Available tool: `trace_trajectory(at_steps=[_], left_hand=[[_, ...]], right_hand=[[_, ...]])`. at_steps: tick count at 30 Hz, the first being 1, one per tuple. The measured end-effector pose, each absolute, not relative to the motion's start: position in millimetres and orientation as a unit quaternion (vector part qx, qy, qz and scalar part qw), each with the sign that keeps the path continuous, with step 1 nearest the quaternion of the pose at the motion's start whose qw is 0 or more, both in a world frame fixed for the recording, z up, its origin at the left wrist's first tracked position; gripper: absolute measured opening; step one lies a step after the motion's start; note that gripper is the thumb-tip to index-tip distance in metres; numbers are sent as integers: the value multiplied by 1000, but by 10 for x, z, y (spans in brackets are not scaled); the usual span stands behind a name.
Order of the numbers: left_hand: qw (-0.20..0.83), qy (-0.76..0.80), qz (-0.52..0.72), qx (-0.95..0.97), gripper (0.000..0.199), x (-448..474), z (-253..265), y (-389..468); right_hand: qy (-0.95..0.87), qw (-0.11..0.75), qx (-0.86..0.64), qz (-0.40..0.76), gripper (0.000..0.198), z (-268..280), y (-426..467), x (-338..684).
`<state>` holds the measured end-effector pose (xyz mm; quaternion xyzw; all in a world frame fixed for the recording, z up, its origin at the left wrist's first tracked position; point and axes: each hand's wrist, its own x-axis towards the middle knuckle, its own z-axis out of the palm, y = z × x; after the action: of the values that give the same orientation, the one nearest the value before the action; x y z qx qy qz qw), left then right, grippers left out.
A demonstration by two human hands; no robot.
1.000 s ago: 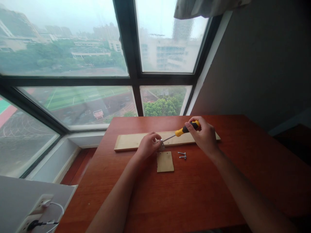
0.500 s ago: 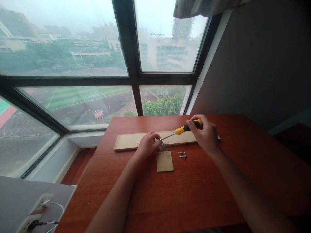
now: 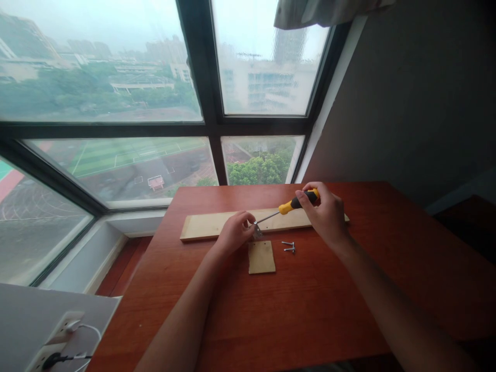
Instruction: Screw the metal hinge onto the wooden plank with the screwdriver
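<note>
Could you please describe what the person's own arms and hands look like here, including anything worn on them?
Both forearms are bare up to the picture's lower edge: no sleeves show. The left hand and right hand wear no gloves; no watch, bracelet or ring is visible, though the fingers are too small to be sure about rings.

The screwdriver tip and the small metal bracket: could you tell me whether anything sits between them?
Nothing visible does. The screwdriver shaft runs straight down to the bracket, which the left hand steadies from the side.
</note>
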<state>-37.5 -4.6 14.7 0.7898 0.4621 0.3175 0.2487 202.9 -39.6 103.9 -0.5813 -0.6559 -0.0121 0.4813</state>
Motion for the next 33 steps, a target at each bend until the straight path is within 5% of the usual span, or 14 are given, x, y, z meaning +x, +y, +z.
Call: trace_trajectory(at_steps=[17, 33], left_hand=[[335, 507, 383, 696, 12, -337, 211, -59], [228, 551, 334, 730, 6, -344, 140, -69]], right_hand=[[-579, 507, -629, 110, 38, 803, -487, 2178], [-488, 547, -646, 211, 41, 308, -575, 2305]])
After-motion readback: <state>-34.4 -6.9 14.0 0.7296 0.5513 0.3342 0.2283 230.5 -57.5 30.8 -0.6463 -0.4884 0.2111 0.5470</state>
